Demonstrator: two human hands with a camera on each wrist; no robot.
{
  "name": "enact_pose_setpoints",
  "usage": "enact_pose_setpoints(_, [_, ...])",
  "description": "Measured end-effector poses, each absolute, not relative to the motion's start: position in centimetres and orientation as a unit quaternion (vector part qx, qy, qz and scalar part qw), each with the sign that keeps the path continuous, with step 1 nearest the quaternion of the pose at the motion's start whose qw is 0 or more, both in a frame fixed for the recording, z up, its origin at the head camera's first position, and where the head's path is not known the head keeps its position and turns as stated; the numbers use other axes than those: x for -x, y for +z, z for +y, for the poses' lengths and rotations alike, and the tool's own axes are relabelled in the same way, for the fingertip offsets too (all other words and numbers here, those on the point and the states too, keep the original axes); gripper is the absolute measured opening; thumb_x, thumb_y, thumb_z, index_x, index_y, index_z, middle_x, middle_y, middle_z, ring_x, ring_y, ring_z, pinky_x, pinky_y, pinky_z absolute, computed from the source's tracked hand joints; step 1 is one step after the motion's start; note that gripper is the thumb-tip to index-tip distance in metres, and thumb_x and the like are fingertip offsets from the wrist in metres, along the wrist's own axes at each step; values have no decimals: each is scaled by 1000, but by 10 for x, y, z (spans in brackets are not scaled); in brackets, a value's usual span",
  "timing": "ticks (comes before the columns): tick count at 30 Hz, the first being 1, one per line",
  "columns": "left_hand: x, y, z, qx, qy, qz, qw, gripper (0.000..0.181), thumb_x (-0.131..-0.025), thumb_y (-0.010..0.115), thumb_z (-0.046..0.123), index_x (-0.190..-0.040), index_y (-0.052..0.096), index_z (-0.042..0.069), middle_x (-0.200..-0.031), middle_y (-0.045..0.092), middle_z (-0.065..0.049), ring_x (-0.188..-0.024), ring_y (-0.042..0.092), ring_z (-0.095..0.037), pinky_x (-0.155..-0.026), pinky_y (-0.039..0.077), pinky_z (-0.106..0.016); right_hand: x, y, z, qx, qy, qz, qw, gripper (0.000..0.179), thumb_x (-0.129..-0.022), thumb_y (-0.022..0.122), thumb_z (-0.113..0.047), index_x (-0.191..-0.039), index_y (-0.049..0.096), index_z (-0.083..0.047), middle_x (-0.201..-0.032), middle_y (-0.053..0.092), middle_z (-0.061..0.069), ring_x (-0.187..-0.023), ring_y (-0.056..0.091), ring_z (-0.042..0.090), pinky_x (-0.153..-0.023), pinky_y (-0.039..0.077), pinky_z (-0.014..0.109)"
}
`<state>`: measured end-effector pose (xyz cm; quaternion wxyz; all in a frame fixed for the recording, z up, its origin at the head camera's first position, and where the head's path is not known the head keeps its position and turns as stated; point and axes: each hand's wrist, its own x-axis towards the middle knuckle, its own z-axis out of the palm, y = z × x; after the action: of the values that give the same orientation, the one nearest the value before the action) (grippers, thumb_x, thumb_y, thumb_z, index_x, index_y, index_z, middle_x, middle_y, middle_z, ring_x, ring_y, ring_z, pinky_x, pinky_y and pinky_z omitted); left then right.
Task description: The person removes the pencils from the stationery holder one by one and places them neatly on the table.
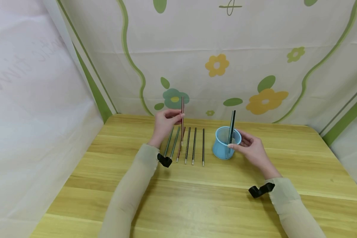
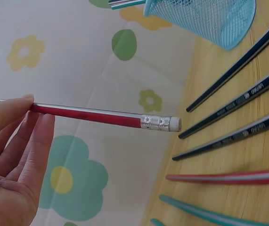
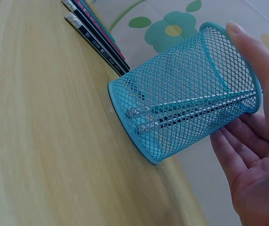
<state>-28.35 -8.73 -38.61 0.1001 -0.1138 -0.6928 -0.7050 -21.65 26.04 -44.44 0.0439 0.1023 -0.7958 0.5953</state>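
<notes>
My left hand (image 1: 166, 123) pinches a red pencil (image 2: 92, 113) between thumb and fingers, above the far part of the table. That pencil stands upright, its white eraser end down. My right hand (image 1: 253, 149) grips a light blue mesh pen cup (image 1: 219, 148) by its right side, thumb at the rim. Inside the cup lean a teal pencil (image 3: 181, 103) and a black pencil (image 3: 195, 114), eraser ends at the bottom. Below my left hand lie another red pencil (image 2: 224, 178), black pencils (image 1: 194, 145) and teal pencils (image 1: 174, 142) in a row.
The wooden table (image 1: 190, 205) reaches back to a white cloth (image 1: 190, 72) printed with flowers and leaves. Another cloth wall (image 1: 41, 115) hangs along the left. A black wrist mount (image 1: 165, 160) sits on my left sleeve, another mount (image 1: 261, 190) on my right.
</notes>
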Motion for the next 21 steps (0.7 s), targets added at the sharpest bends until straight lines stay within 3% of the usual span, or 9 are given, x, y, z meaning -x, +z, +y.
enact_pose_setpoints(6, [282, -387, -99, 110, -702, -697, 101, 21, -88, 82, 8, -107, 77, 0, -99, 75, -13, -84, 73, -30, -75, 63, -37, 217, -444, 261, -101, 592, -798, 46, 73, -88, 84, -18, -150, 48, 0, -145, 52, 24, -125, 59, 20, -94, 51, 18])
enact_pose_setpoints(15, [281, -392, -119, 90, -696, -707, 91, 23, -88, 81, 7, -108, 76, -3, -99, 74, -15, -89, 72, -37, -77, 62, -38, 216, -443, 260, -100, 596, -795, 39, 73, -88, 84, -17, -150, 48, -1, -145, 52, 24, -127, 58, 27, -94, 51, 18])
enact_pose_setpoints(21, [282, -396, -136, 84, -682, -719, 100, 22, -88, 82, 7, -107, 75, -3, -98, 74, -16, -85, 74, -32, -77, 62, -40, 216, -443, 260, -101, 592, -799, 39, 73, -89, 83, -19, -151, 48, -1, -146, 51, 23, -125, 59, 20, -93, 50, 17])
